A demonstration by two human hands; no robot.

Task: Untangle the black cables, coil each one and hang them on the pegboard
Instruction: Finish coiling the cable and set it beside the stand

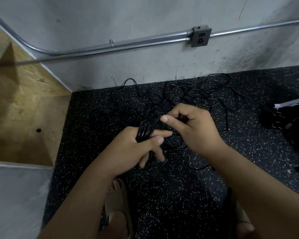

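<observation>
Black heap [293, 128] cut off rt edge; cable tangle [188, 94] strands indistinct.

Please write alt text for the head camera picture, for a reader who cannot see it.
A person's left hand holds a small coil of black cable while the right hand pinches a loose strand. Beyond the hands, a tangle of black cables lies on the speckled black floor, below a grey wall with a metal outlet.

ahead: cable tangle [188, 94], then wall [145, 69] | left: plywood panel [24, 109] | passable: floor [97, 118] between tangle and plywood
</observation>
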